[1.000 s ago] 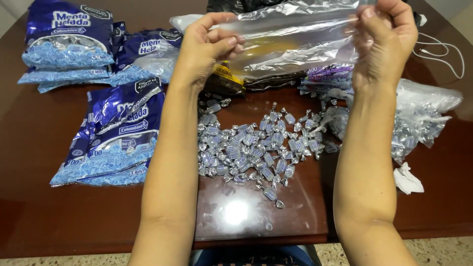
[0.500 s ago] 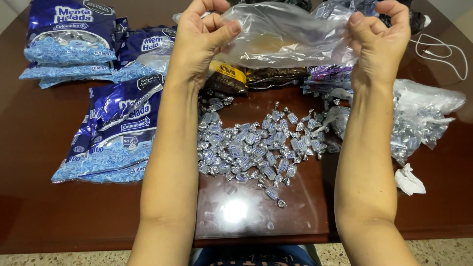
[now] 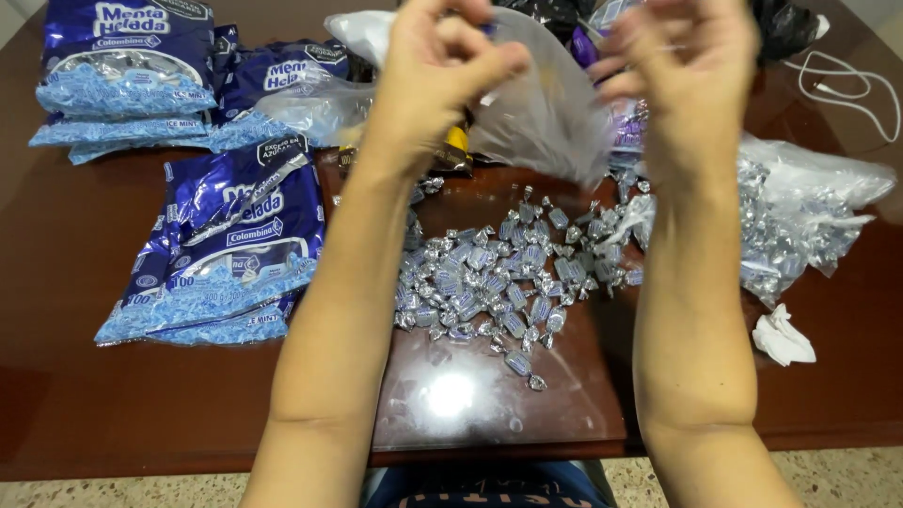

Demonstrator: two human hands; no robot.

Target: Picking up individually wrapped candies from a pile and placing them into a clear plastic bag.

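Clear plastic bag [image 3: 541,113] hangs above the wrapped candies [image 3: 499,277], pinched by left hand [image 3: 442,71] and right hand [image 3: 691,71]. Best keep both grips at the rim, mouth spread evenly.

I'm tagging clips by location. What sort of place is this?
Probably a home table, not a factory line: a polished brown wooden table, a white charging cable lying loose, and retail blue candy bags beside a heap of wrapped candies.
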